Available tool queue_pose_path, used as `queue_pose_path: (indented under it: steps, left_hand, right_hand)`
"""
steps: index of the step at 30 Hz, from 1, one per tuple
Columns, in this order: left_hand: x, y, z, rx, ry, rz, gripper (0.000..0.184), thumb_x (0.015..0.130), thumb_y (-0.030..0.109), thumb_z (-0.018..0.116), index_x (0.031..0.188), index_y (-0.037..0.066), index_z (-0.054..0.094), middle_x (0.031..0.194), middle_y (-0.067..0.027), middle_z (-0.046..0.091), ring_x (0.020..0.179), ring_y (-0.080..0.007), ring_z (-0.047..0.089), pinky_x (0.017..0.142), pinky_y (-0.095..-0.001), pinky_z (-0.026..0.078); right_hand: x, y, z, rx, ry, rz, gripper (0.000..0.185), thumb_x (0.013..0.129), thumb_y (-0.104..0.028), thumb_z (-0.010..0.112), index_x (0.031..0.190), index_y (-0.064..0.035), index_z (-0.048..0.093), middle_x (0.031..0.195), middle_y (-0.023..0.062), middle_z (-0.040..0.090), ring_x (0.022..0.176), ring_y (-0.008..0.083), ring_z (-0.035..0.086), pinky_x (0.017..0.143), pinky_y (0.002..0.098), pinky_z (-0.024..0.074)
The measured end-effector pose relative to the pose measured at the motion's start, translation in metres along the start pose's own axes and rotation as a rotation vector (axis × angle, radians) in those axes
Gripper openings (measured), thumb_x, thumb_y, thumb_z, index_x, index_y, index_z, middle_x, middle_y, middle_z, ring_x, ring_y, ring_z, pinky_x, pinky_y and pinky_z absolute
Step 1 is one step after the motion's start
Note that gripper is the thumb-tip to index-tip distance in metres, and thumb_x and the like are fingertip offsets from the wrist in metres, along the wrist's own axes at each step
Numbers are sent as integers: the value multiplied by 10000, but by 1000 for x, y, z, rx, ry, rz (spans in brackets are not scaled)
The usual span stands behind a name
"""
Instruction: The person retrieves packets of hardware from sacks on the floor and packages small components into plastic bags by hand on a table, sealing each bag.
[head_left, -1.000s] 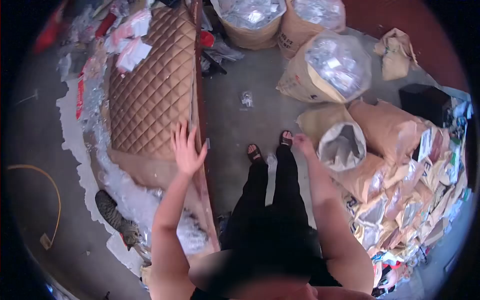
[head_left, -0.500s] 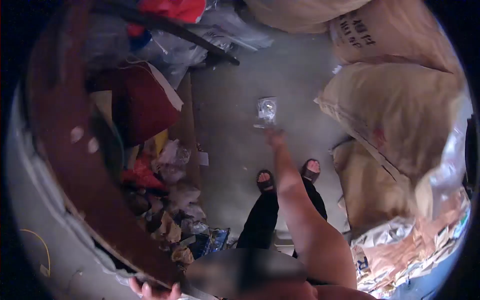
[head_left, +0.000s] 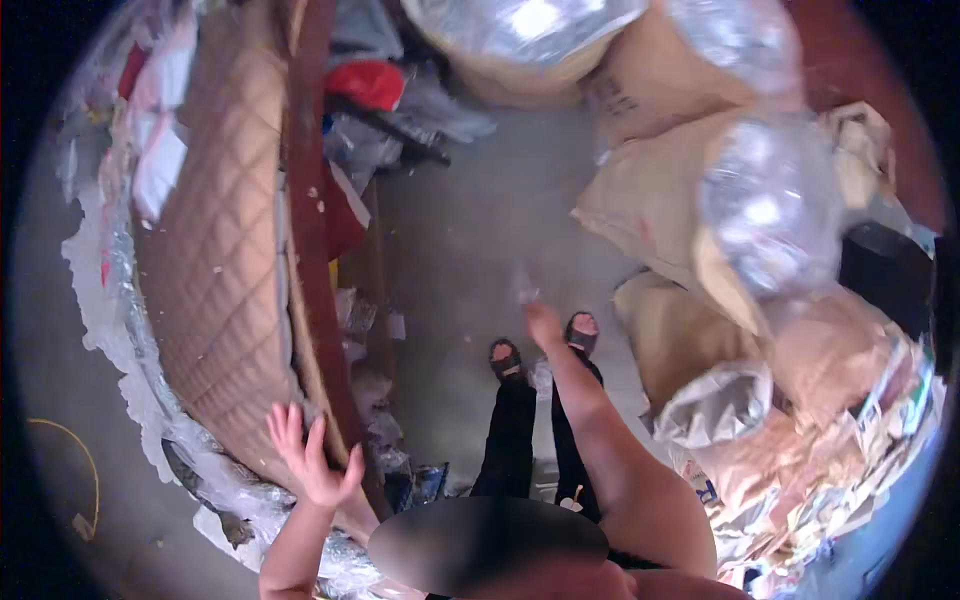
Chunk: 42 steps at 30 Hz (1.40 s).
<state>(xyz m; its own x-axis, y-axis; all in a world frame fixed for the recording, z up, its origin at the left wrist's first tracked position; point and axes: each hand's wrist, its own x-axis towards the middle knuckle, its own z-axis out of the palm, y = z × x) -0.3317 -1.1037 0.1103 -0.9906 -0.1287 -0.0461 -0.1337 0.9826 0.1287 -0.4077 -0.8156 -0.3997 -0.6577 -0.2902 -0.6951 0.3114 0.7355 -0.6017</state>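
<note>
My left hand is open, its fingers spread, at the near edge of a brown quilted tabletop on the left. Whether it touches the edge cannot be told. My right hand is closed above the grey floor, in front of my feet. A small clear packet, blurred, sticks out from its fingertips. Another small piece of clear plastic lies on the floor between my feet.
Large brown sacks with clear plastic bulging out stand at the right. An open sack lies nearer. Plastic scraps and a red item are beneath and behind the table's dark red edge. A yellow cord lies far left.
The packet that lay on the floor half a second ago is now at my right fingertips. My left hand has come off the table edge and spread open. The view has swung back upward.
</note>
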Motion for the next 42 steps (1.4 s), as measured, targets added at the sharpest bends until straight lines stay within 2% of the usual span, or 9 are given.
queue_pose_path:
  steps: [2, 10, 18, 21, 25, 28, 33, 37, 42]
  left_hand:
    - [8, 10, -8, -15, -14, -31, 668, 790, 271, 678, 1378, 64, 437, 1493, -228, 319, 1406, -436, 250, 1136, -602, 135]
    - [13, 31, -16, 34, 80, 15, 638, 842, 255, 617, 1415, 79, 398, 1511, -180, 311, 1421, -385, 238, 1155, -563, 136]
    - [7, 60, -25, 450, -196, -78, 739, 883, 301, 583, 1520, 166, 234, 1598, -100, 149, 1466, -373, 99, 1136, -616, 95]
    - [-7, 121, -29, 328, 41, 176, 771, 777, 178, 647, 1468, 168, 304, 1576, -108, 189, 1451, -397, 125, 1110, -627, 178]
    - [-12, 196, 51, 215, -410, 503, 329, 816, 212, 622, 1129, 109, 628, 1149, -153, 636, 1147, -354, 559, 959, -496, 448]
    - [-61, 317, 89, -36, -493, 720, 193, 852, 214, 577, 964, 95, 681, 928, -142, 675, 905, -341, 644, 812, -456, 518]
    - [-142, 547, 135, 5, -830, 1052, 252, 881, 237, 537, 1025, 78, 671, 970, -174, 677, 917, -360, 642, 812, -460, 516]
    - [-228, 706, 160, 75, -1000, 1214, 204, 863, 244, 558, 968, 103, 663, 899, -156, 678, 872, -358, 647, 756, -487, 514]
    - [-318, 862, 208, -204, -1248, 1118, 243, 906, 256, 538, 1006, 81, 674, 924, -170, 685, 860, -356, 656, 764, -459, 515]
  right_hand:
    - [-109, -38, -68, -113, -34, 8, 377, 910, -404, 470, 944, -96, 685, 930, 208, 661, 907, 403, 621, 764, 481, 493]
    - [-430, 35, -213, -117, 63, 214, 313, 839, -350, 596, 820, -53, 693, 848, 187, 654, 816, 394, 631, 720, 472, 499]
    - [-696, 123, -260, 1, 807, 268, 300, 856, -285, 577, 745, -16, 649, 775, 165, 647, 789, 300, 637, 703, 414, 478]
    - [-772, 101, -291, 42, 1153, 342, 252, 867, -239, 561, 944, -23, 665, 793, 152, 649, 839, 314, 642, 779, 398, 489]
    - [-856, 128, -347, 145, 1282, 424, 243, 877, -215, 570, 991, -26, 673, 834, 137, 676, 836, 216, 650, 791, 329, 486]
    - [-917, 167, -384, 334, 1205, 702, 248, 888, -200, 564, 984, -4, 682, 832, 108, 689, 837, 154, 640, 779, 274, 476]
    - [-978, 285, -417, 677, 1543, 247, 197, 897, -132, 565, 940, -11, 714, 768, 20, 661, 675, 53, 539, 614, 238, 435]
    - [-1002, 390, -418, 875, 1545, 294, 176, 905, -108, 558, 891, -14, 706, 710, -19, 601, 660, 41, 507, 605, 217, 415]
    - [-972, 566, -363, 260, 1350, 849, 145, 847, -119, 631, 966, -36, 642, 854, 77, 599, 857, 183, 588, 748, 321, 473]
